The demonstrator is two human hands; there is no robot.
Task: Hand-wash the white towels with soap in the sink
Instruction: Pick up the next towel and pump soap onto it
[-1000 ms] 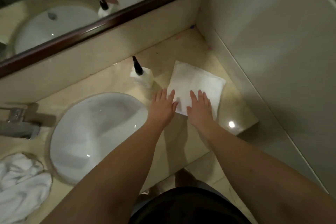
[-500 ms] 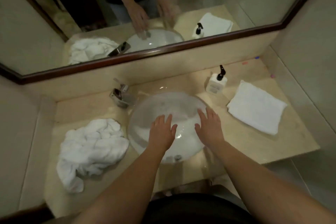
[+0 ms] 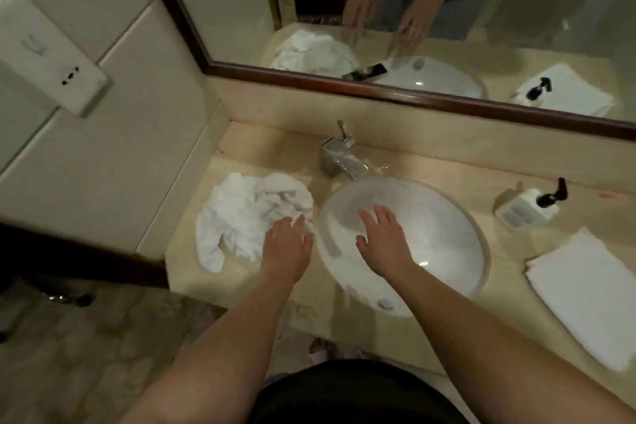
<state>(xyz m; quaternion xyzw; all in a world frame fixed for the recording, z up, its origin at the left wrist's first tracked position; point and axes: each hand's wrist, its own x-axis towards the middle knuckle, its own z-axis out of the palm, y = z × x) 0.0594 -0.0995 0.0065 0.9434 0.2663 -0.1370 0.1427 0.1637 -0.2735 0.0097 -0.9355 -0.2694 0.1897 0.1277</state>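
The left hand [image 3: 287, 244] lies palm down with its fingers straight and slightly spread, the fingertips resting on the near right edge of the crumpled white towels [image 3: 247, 217], gripping nothing that can be seen. That heap sits on the countertop [image 3: 509, 237] toward its left end, just beside the left rim of the sink [image 3: 457, 217] and near the corner where the counter meets the side wall. The right hand [image 3: 382, 237] hovers over the left half of the basin, fingers extended and loosely apart, thumb out to the side, holding nothing; whether it touches the bowl cannot be told. The sink is a white oval bowl set into the middle of the counter, and a glint of light shows on its floor. Behind it, at the counter's back edge, stands a square chrome faucet [image 3: 340, 158] with its spout reaching over the rim. A white soap bottle [image 3: 523, 210] with a black pump stands right of the sink toward the back edge, apart from the bowl. A folded white towel [image 3: 592, 293] lies flat at the counter's right end, near the front edge, just in front of the bottle. A framed mirror [image 3: 447, 10] runs along the back wall above the counter, and a white wall fixture [image 3: 44, 55] hangs on the left wall
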